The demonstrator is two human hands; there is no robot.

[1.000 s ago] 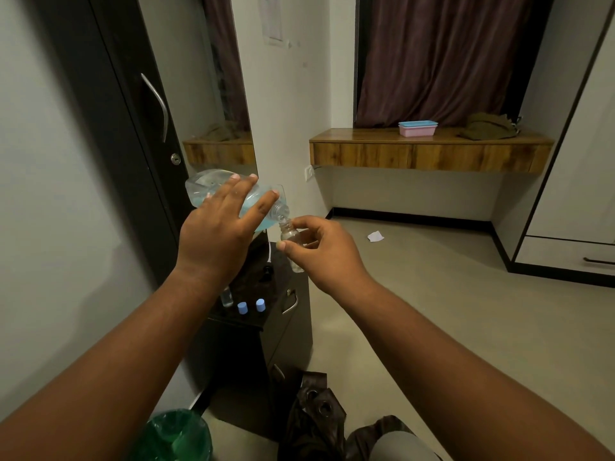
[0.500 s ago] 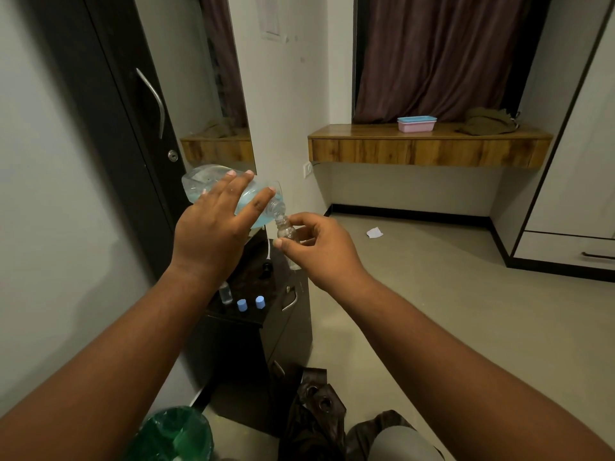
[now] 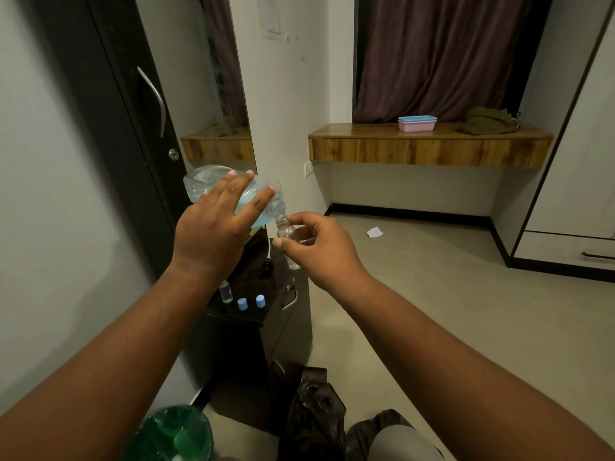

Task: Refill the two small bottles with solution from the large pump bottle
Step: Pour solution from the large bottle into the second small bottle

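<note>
My left hand (image 3: 214, 227) grips the large clear bottle (image 3: 203, 183) of blue solution, tipped on its side with its open neck pointing right and down. Its neck meets the mouth of a small clear bottle (image 3: 287, 232), which my right hand (image 3: 319, 244) pinches upright between thumb and fingers. The second small bottle (image 3: 226, 292) stands on the dark cabinet (image 3: 263, 331) below, partly hidden by my left wrist. Two blue caps (image 3: 243, 304) sit beside it. The black pump head (image 3: 267, 265) with its white tube lies on the cabinet top.
A dark wardrobe door (image 3: 133, 111) with a metal handle is at the left. A green-lined bin (image 3: 173, 434) stands by the cabinet's base, dark shoes (image 3: 316, 414) on the floor. A wooden shelf (image 3: 429, 144) with a pink box is far back.
Both hands and the two bottles have drifted slightly with the view; the large bottle's neck stays at the small bottle's mouth.
</note>
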